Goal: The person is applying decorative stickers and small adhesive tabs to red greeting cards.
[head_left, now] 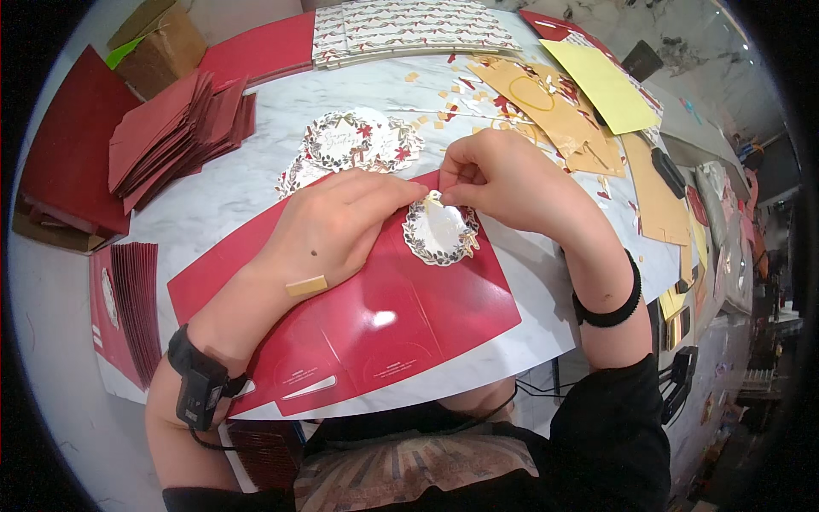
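Note:
A die-cut paper wreath tag [440, 230] with a white middle and a leafy border rests on a flat red card sheet [377, 320]. Over the sheet lies my left hand [339, 217], palm down, its fingertips at the tag's top edge. My right hand [492, 182] has its thumb and forefinger together by the tag's upper right; whether they pinch the tag or something small is hidden. Several similar wreath tags [342, 141] overlap in a loose pile just beyond the red sheet.
Folded red card pieces [169, 137] stand stacked at the left, above a row of upright folded cards [135, 307]. Patterned sheets [416, 29] lie at the back. Paper scraps [448, 115], brown card strips [531, 102], a yellow sheet [601, 83] and a black-handled tool [668, 173] lie right.

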Motion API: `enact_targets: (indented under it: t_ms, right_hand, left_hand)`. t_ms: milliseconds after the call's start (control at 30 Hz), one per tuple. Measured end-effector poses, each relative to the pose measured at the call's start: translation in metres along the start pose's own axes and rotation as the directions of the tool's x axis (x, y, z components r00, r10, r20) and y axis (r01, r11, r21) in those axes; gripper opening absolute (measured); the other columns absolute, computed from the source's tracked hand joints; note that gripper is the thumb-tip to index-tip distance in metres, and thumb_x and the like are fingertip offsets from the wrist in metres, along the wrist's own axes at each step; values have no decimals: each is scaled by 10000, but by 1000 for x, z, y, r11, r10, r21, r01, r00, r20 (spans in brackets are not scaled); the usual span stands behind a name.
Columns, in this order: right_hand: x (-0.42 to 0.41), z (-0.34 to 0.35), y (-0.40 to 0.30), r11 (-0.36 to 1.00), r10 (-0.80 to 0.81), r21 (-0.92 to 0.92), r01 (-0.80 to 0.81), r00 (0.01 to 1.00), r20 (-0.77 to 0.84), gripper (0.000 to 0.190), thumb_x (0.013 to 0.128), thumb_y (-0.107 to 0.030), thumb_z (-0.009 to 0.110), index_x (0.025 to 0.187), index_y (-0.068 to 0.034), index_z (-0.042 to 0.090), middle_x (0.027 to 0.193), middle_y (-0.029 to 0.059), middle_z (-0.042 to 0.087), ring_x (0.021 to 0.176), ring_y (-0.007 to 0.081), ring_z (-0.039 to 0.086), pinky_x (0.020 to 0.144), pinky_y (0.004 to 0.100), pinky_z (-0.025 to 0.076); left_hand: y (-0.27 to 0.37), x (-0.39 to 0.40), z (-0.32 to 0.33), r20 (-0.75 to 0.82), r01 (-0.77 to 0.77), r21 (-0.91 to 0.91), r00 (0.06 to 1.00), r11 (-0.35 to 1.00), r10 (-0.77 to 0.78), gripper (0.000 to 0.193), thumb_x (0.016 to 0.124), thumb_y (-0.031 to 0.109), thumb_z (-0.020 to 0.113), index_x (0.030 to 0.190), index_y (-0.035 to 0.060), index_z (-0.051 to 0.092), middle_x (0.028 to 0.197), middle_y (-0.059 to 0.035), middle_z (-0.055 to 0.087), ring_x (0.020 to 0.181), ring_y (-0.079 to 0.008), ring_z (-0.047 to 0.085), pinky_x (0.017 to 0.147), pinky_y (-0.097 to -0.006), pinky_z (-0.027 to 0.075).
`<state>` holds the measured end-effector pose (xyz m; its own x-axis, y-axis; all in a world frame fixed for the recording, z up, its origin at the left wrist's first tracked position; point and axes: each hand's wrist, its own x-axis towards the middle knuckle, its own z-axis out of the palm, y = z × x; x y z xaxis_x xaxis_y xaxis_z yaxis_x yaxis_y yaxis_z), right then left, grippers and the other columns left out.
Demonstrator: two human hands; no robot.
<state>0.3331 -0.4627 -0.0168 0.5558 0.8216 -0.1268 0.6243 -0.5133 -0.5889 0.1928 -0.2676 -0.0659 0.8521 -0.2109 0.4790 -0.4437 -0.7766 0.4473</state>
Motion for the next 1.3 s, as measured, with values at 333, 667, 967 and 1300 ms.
enact_targets:
  t_ms: [333,667,967,1300]
  right_hand:
    - [-2,0,1,999,-26,-32,25,999,-24,102,815,-76,765,828,5,705,707,104,701,647,187,664,627,319,510]
    - [2,4,13,981,-127,-167,98,977,-170,133,785,-90,791,874,-11,731,793,114,718,729,225,691,676,348,534]
    - [4,-1,13,992,-74,-111,63,992,-103,215,732,-37,829,907,-6,708,854,123,716,763,237,692,705,357,543]
    - [3,-11,5,998,24,59,-18,994,-109,174,736,-103,838,872,-39,752,886,144,753,882,305,727,774,406,565]
  left_hand:
    - [8,2,-2,153,-76,147,987,986,53,414,806,-31,633,1181,111,735,1222,-35,717,1077,-276,664,878,-380,579]
    - [13,5,-7,196,-103,178,978,979,67,450,803,-44,598,1221,83,703,1277,-56,690,1098,-289,652,920,-389,564]
    - [23,12,-17,76,159,173,982,972,-175,281,907,-19,579,1185,7,606,1120,-186,663,1080,-385,625,940,-449,506]
    - [36,21,-41,191,424,76,882,903,-430,235,962,44,570,1188,-8,607,1073,-181,619,1002,-350,642,877,-422,519]
